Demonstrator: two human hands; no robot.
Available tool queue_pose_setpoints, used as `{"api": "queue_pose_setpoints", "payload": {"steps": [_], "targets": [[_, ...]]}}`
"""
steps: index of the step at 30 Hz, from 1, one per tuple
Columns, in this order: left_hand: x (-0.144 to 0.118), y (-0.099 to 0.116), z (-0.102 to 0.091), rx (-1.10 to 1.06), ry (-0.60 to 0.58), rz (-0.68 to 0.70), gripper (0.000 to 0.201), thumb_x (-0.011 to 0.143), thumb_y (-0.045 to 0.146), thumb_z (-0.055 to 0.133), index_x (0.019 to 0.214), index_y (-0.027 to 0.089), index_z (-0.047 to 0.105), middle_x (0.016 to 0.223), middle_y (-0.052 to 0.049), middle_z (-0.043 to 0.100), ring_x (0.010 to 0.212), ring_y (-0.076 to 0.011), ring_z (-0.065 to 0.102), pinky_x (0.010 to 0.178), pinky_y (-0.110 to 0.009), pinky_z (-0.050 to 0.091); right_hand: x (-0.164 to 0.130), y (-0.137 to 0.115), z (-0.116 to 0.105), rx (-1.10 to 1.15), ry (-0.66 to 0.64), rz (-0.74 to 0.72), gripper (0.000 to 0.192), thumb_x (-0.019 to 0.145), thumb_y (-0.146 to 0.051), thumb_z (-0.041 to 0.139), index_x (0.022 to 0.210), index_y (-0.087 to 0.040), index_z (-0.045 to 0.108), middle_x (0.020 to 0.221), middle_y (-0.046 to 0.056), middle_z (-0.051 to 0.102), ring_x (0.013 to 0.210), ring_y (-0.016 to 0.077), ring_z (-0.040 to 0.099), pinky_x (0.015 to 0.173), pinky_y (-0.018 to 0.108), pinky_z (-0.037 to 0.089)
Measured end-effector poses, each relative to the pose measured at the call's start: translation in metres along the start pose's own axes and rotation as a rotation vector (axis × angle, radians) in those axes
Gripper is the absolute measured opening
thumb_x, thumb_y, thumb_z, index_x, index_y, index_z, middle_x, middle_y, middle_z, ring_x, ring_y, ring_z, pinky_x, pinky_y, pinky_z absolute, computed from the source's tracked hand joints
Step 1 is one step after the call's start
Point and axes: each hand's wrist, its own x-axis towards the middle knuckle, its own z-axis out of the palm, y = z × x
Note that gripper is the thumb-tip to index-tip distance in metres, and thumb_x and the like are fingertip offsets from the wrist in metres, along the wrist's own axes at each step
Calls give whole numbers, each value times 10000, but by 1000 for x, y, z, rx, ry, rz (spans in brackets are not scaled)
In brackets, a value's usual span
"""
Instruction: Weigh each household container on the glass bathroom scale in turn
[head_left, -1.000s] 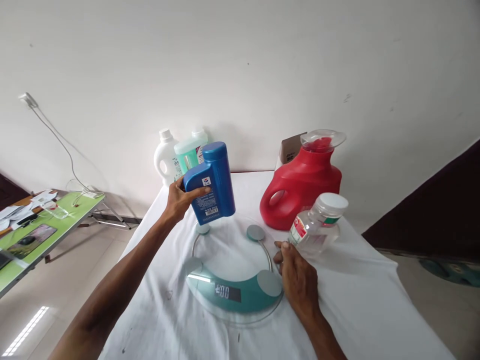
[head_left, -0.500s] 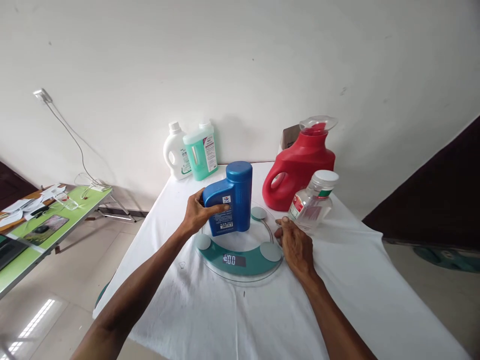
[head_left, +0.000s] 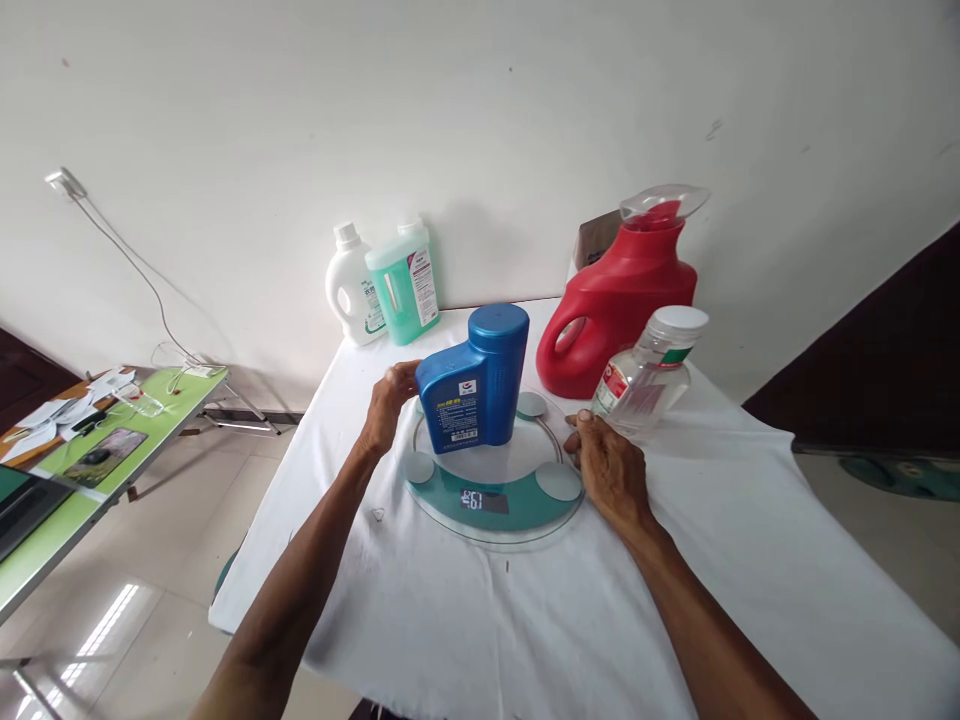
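A blue plastic bottle [head_left: 476, 385] stands upright on a round glass scale [head_left: 495, 500] whose display shows digits. My left hand [head_left: 386, 405] is just left of the bottle, fingers apart, fingertips at its side with no grip around it. My right hand [head_left: 609, 468] rests on the white cloth against the scale's right rim and holds nothing. A clear bottle with a white cap [head_left: 645, 375] lies tilted just behind my right hand.
A red jug [head_left: 622, 300] with a clear cap stands at the back right, a cardboard box [head_left: 596, 240] behind it. A white bottle [head_left: 349, 285] and a green bottle [head_left: 405, 285] stand by the wall. The cloth-covered table [head_left: 525, 620] drops off on the left; a green table [head_left: 90, 470] lies beyond.
My left hand lowered the blue bottle onto the scale and let go of it. The display changed from zeros to a reading. My right hand stayed by the rim.
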Motion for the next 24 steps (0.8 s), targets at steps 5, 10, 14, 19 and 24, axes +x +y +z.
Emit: {"api": "queue_pose_setpoints", "payload": {"steps": [5, 10, 14, 19, 24], "targets": [[8, -51, -18, -11, 429, -69, 747, 903, 908, 614, 846, 180, 769, 974, -154, 792, 963, -280, 754, 888, -417, 584, -1, 0, 1, -25, 11, 3, 758, 1062, -839, 166, 926, -274, 653, 766, 107, 758, 683, 283, 687, 729, 437, 508], [1, -72, -24, -111, 459, -147, 693, 862, 863, 721, 831, 173, 769, 869, -109, 765, 811, -224, 724, 808, -374, 575, -1, 2, 2, -30, 13, 9, 797, 1038, -885, 147, 934, -280, 655, 741, 90, 738, 682, 286, 689, 729, 441, 513], [0, -74, -24, -51, 438, -130, 687, 853, 863, 747, 848, 177, 774, 870, -102, 764, 812, -223, 718, 817, -377, 568, -1, 1, 0, -18, -4, -6, 766, 1050, -878, 170, 909, -289, 640, 765, 88, 750, 682, 275, 689, 716, 425, 522], [1, -76, -23, -14, 448, -131, 703, 846, 880, 738, 855, 177, 773, 866, -105, 766, 816, -231, 716, 844, -396, 576, -2, -4, -3, -40, -15, -32, 719, 1059, -854, 161, 870, -306, 587, 746, 83, 736, 654, 273, 674, 707, 427, 520], [0, -76, -24, 0, 445, -126, 689, 865, 869, 728, 858, 181, 767, 874, -104, 767, 819, -229, 716, 848, -395, 576, -3, -6, -3, -73, -7, -71, 676, 1068, -828, 146, 826, -323, 524, 752, 92, 739, 676, 277, 673, 746, 436, 521]]}}
